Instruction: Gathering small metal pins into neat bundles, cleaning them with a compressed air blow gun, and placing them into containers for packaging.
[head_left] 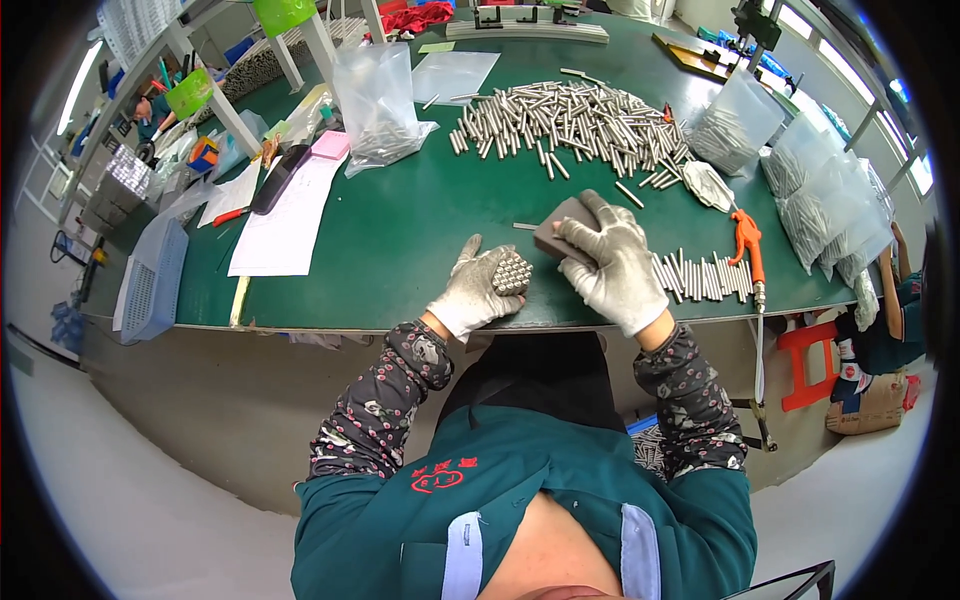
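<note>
In the head view, I see my left grip [475,290] wrapped around a bundle of shiny round metal rods [512,274]. Just right of it, my right grip [612,265] holds a dark grey block [565,213]. Past both, a big silver rod pile [570,125] sits on the green desk [390,230].

A tight bundle of silvery metal rods [513,274] sat in the left hand [474,284], round ends facing upward. A dark grey block [556,236], tilted in the right hand [613,262], was near the bundle.
</note>
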